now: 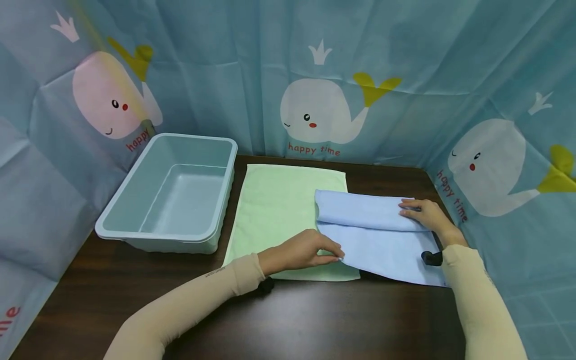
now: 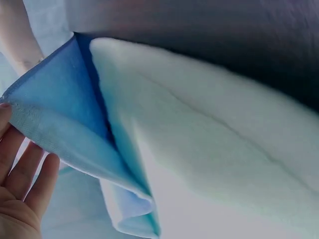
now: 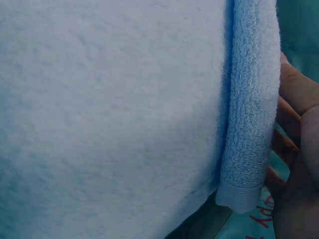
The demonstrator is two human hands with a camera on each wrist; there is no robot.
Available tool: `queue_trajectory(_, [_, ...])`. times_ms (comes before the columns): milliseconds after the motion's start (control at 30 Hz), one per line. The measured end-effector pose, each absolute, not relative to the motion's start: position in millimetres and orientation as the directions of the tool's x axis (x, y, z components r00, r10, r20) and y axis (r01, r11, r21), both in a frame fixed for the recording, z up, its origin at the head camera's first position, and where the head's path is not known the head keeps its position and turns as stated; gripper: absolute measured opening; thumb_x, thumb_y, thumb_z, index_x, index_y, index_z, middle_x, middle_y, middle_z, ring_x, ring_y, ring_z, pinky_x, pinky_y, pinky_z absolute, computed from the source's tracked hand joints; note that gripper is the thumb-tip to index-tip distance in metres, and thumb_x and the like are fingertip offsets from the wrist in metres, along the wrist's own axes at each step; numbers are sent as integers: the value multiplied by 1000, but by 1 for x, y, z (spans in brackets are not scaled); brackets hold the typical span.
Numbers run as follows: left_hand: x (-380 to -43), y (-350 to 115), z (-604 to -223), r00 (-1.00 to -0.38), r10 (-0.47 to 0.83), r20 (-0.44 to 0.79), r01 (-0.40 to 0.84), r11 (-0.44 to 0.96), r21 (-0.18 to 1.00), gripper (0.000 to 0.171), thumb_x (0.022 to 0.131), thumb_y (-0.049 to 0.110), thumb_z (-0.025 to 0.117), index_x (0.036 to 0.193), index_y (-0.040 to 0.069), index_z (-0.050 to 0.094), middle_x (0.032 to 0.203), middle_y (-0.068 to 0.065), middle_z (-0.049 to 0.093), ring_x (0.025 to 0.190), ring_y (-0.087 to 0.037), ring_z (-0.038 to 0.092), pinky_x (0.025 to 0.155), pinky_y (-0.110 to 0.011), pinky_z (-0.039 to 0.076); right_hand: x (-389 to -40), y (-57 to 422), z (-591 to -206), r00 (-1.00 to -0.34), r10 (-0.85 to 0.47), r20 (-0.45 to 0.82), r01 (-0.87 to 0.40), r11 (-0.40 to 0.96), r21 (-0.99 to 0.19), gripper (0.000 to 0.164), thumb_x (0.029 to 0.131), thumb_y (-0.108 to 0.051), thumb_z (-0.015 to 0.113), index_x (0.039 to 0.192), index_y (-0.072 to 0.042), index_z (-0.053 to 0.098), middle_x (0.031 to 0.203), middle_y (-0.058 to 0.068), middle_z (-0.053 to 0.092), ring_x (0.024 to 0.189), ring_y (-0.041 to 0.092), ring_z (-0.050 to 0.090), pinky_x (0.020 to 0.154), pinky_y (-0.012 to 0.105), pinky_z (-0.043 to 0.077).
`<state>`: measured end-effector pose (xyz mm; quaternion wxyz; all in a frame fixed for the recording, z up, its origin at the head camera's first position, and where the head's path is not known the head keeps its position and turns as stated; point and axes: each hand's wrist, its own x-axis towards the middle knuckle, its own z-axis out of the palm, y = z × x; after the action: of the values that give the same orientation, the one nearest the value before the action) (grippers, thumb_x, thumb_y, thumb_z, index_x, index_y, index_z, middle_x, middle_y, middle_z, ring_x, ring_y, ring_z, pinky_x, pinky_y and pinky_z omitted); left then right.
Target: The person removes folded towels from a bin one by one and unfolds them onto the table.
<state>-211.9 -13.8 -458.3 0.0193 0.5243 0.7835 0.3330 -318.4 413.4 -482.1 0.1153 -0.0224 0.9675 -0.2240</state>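
A blue towel (image 1: pixel 378 245) lies at the right, its far part folded over toward the near side. My left hand (image 1: pixel 310 250) pinches the towel's near left corner between thumb and fingertips; in the left wrist view that corner is raised and the blue cloth (image 2: pixel 60 94) slants up from the green towel. My right hand (image 1: pixel 425 215) rests on the right end of the folded part, fingers straight across it. Up close in the right wrist view, the fold (image 3: pixel 251 99) shows as a thick rounded edge beside the fingers. Under the blue towel's left side lies a flat green towel (image 1: pixel 279 200).
A pale blue plastic basin (image 1: pixel 211 235) stands at the left of the dark wooden table (image 1: pixel 306 320). Behind and along both sides hangs a blue curtain (image 1: pixel 216 75) printed with whales. Each wrist carries a small black device.
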Motion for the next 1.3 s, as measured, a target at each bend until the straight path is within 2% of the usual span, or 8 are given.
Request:
queue_trajectory(233, [-192,-16,-455,-342,862,374,841,104,530,17,92,16,71,107,14,78,105,5,78,108,-4,70,91,-6,48,-319,411,-482,-970,-72,-234,34,907,-419,55,92,-46,66,136,-13,61,153,16,45,147,47,27,114,71,20])
queue_trajectory(433, [-174,-13,-458,-201,937,285,872,38,488,18,96,23,66,107,16,78,107,8,77,103,5,69,89,0,44,-321,406,-479,-955,-45,-294,84,907,-412,58,92,-43,68,139,-11,58,156,17,41,148,49,22,113,73,19])
queue_trajectory(567, [-166,-11,-464,-142,963,229,877,16,480,18,97,24,65,107,18,78,106,10,77,98,9,68,84,2,43,-322,404,-479,-944,-24,-328,119,904,-411,60,92,-44,68,141,-13,56,157,16,38,149,49,19,113,73,19])
queue_trajectory(1000, [-160,-15,-480,-122,985,125,881,50,470,18,95,24,67,108,19,78,106,12,77,98,9,68,84,2,43,-322,408,-479,-948,-30,-316,111,901,-420,61,91,-45,68,142,-15,55,159,14,37,150,47,18,113,73,17])
queue_trajectory(1167, [-159,-15,-489,-116,988,100,890,59,452,17,94,26,68,107,20,78,107,13,76,102,8,67,88,1,43,-323,410,-481,-949,-21,-315,116,906,-408,61,90,-47,69,141,-16,56,158,14,38,150,48,19,112,74,17])
queue_trajectory(1300, [-162,-13,-486,-119,990,69,899,78,431,17,95,28,67,107,22,77,105,16,76,96,11,66,85,1,44,-322,408,-479,-950,-22,-312,107,914,-392,60,91,-44,68,142,-15,55,157,16,38,149,48,19,112,74,18])
